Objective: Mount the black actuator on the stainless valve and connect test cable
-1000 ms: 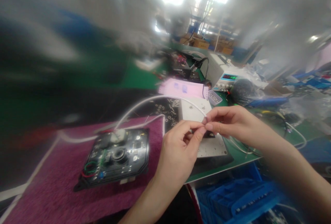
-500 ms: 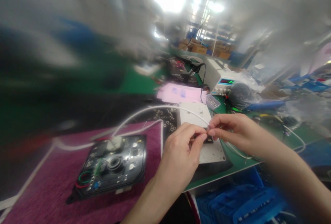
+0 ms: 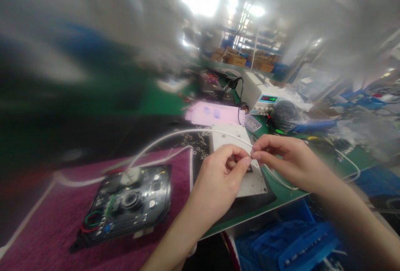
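My left hand [image 3: 215, 181] and my right hand [image 3: 286, 160] meet fingertip to fingertip above the bench, both pinched on a thin white cable [image 3: 187, 132]. The cable arcs left from my fingers down to a black circuit board [image 3: 125, 204] with a round lens part, red and green wires. That board lies on a purple mat [image 3: 46, 221]. Under my hands rests a white plate [image 3: 233, 137] with a small dark part on it.
A pink sheet [image 3: 214, 114] lies behind the plate. A meter with a lit display [image 3: 265, 98] and a bagged dark object [image 3: 284, 114] stand at the back right. Blue bins [image 3: 281, 246] sit below the bench edge. Small screws [image 3: 195, 141] are scattered on a black tray.
The view has shifted, so the board and mat sit lower and further left. My hands stay pinched together on the cable, in nearly the same pose.
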`<action>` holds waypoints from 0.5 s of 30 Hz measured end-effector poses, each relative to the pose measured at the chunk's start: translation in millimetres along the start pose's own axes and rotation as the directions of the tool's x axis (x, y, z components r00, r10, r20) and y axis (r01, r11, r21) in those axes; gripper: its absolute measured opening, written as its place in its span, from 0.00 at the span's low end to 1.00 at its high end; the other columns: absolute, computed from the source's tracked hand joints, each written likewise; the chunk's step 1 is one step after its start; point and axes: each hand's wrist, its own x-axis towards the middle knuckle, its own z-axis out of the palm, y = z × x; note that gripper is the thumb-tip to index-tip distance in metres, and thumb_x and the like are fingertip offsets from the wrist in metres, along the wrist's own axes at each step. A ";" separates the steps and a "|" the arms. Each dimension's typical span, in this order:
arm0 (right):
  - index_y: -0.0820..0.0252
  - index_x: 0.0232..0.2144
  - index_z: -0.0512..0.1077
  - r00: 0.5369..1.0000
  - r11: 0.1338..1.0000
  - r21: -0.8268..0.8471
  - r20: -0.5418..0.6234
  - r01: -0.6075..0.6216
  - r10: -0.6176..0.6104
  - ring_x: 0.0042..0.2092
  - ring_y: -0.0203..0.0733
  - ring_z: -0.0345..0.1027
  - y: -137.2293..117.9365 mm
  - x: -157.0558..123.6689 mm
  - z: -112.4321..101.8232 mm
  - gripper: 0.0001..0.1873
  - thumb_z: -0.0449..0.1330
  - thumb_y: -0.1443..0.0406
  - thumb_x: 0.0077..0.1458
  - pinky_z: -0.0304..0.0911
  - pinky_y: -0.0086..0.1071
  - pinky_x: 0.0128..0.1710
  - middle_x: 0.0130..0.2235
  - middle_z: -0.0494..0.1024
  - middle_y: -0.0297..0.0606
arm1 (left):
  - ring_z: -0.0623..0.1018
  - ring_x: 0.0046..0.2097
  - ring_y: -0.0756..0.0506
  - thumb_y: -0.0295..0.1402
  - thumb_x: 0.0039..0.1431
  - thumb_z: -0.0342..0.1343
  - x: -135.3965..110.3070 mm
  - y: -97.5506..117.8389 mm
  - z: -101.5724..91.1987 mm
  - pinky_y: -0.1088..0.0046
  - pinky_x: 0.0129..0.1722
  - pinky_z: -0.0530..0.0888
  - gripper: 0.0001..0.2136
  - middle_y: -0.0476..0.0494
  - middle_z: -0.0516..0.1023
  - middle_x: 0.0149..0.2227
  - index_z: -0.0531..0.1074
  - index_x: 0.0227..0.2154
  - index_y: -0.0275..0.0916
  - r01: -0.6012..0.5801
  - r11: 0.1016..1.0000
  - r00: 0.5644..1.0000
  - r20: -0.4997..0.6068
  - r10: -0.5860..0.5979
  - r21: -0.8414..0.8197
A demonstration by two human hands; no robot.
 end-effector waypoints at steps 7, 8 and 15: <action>0.56 0.38 0.79 1.000 0.983 -0.186 0.000 0.015 -0.015 0.37 0.41 0.72 10.8 4.6 2.1 0.15 0.62 0.53 0.70 0.62 0.32 0.36 0.37 0.82 0.37 | 0.78 0.37 0.46 0.30 0.75 0.54 1.8 -10.3 -0.4 0.68 0.37 0.69 0.08 0.47 0.81 0.38 0.76 0.39 0.40 -0.234 0.825 0.950 -0.057 0.306 0.515; 0.57 0.38 0.79 1.000 0.979 -0.202 -0.001 0.016 -0.016 0.36 0.40 0.71 12.6 5.9 3.2 0.15 0.61 0.53 0.70 0.61 0.32 0.35 0.36 0.82 0.37 | 0.78 0.38 0.45 0.29 0.75 0.53 1.7 -12.5 -0.2 0.66 0.37 0.67 0.08 0.46 0.81 0.39 0.76 0.40 0.40 -0.286 0.711 0.917 -0.034 0.398 0.642; 0.58 0.38 0.78 0.999 1.000 -0.005 0.030 -0.030 0.030 0.34 0.38 0.68 19.6 7.7 5.7 0.17 0.64 0.51 0.68 0.62 0.31 0.34 0.34 0.80 0.35 | 0.75 0.39 0.42 0.26 0.76 0.51 -0.1 -19.0 -4.2 0.61 0.38 0.62 0.08 0.46 0.80 0.40 0.74 0.43 0.40 -0.411 0.381 0.793 0.118 0.598 0.828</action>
